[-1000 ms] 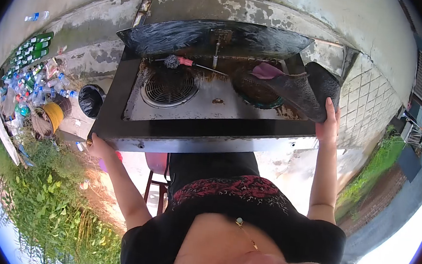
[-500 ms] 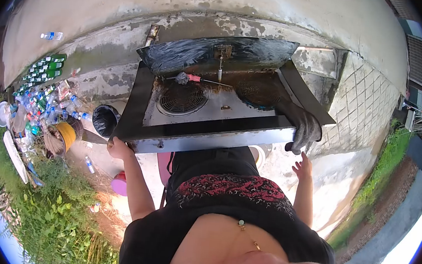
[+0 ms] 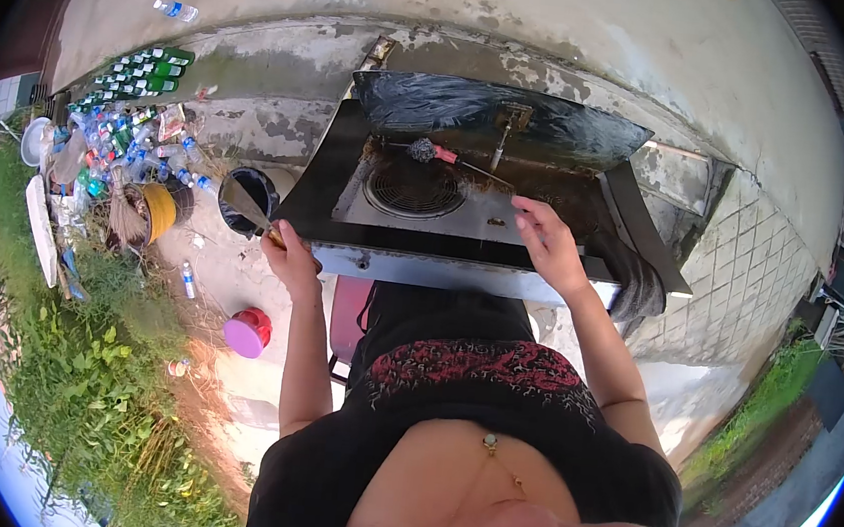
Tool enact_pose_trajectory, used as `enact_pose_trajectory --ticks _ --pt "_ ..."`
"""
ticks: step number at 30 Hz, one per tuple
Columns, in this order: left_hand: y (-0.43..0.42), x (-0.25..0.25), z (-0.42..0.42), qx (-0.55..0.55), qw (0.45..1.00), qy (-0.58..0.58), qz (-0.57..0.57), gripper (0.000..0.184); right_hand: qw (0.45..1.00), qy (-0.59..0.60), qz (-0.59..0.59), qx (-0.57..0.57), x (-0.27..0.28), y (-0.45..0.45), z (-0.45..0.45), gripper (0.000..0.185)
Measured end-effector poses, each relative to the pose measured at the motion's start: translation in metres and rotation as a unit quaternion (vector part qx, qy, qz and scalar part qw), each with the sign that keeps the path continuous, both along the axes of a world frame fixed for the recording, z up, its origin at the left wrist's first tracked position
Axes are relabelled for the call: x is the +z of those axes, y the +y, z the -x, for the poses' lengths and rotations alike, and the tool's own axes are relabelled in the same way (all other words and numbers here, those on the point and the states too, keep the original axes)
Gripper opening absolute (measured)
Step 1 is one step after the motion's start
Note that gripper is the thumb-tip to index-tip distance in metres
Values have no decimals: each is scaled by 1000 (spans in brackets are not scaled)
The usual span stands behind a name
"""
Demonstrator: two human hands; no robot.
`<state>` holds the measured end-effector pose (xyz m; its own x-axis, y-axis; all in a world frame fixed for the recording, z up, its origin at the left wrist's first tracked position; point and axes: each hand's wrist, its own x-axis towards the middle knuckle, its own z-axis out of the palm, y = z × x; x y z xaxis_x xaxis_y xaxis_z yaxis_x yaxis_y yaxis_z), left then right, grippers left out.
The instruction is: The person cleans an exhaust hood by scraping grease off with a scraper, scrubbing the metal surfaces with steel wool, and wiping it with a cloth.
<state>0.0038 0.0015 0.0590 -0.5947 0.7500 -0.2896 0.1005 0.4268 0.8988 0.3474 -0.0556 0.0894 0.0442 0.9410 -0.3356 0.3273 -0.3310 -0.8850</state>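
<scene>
Grey scouring ball (image 3: 420,150) on the hood (image 3: 431,272)

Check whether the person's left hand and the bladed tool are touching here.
Touching. The head view shows the left hand closed around the handle of the bladed tool, with the blade sticking out beyond the fingers.

At your twelve o'clock, the brown-stained, round-grilled metal appliance (image 3: 424,245); at ten o'clock, your scraper (image 3: 252,211), gripped, blade pointing outward; at two o'clock, a dark cloth (image 3: 641,291) draped over the appliance's near edge.
</scene>
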Motion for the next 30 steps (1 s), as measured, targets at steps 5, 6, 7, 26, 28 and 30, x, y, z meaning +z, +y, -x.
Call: enact_pose_trajectory --ticks 5,6,7,26,28,30 --pt "-3 1 -112 -87 927 -365 30 21 968 146 125 158 -12 27 89 53" --pt "-2 -2 -127 -80 905 -417 43 21 966 161 126 157 -10 28 95 54" --pt "0 -6 -137 -105 884 -455 38 21 981 102 88 141 -13 29 94 52" --pt "-4 -89 38 64 901 416 103 77 797 -485 20 359 -94 124 -10 38" --pt "-1 -91 38 85 936 299 165 72 781 -497 30 377 -109 128 -1 41" --pt "7 -73 41 52 944 213 248 63 778 -503 35 374 -128 130 11 44"
